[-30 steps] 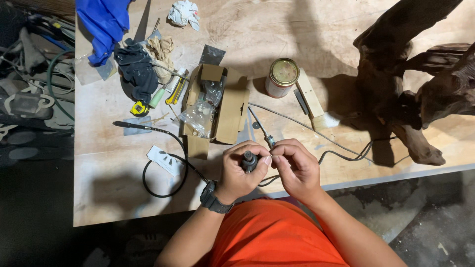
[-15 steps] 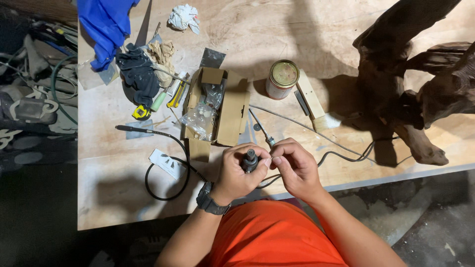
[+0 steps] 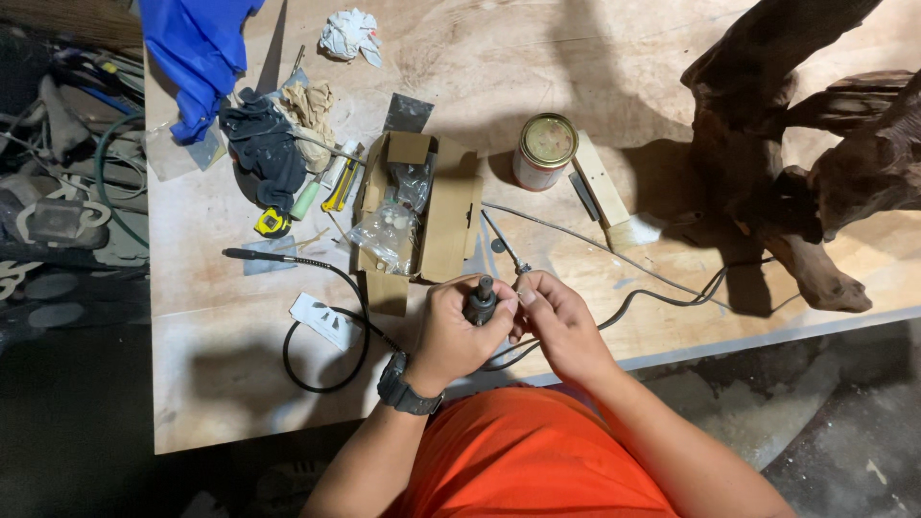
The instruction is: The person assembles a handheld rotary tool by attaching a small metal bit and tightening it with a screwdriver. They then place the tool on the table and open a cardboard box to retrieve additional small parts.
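My left hand [image 3: 449, 331] is closed around the dark handpiece of a small rotary tool [image 3: 480, 299], held upright over the near edge of the plywood table [image 3: 221, 384]. My right hand [image 3: 561, 321] sits beside it, its fingertips pinched on a thin metal bit [image 3: 523, 273] close to the tool's tip. A black flexible shaft cable [image 3: 321, 326] loops on the table to the left of my hands. A dark watch is on my left wrist.
An open cardboard box [image 3: 427, 216] with plastic bags lies ahead of my hands. A round tin can [image 3: 543, 152] and a wood block [image 3: 602, 182] stand behind. A large dark driftwood piece [image 3: 796, 144] fills the right. Blue cloth [image 3: 197, 48], gloves and hand tools lie at left.
My hands stay close together on the tool, with only small finger movement. The view has shifted slightly to the right.
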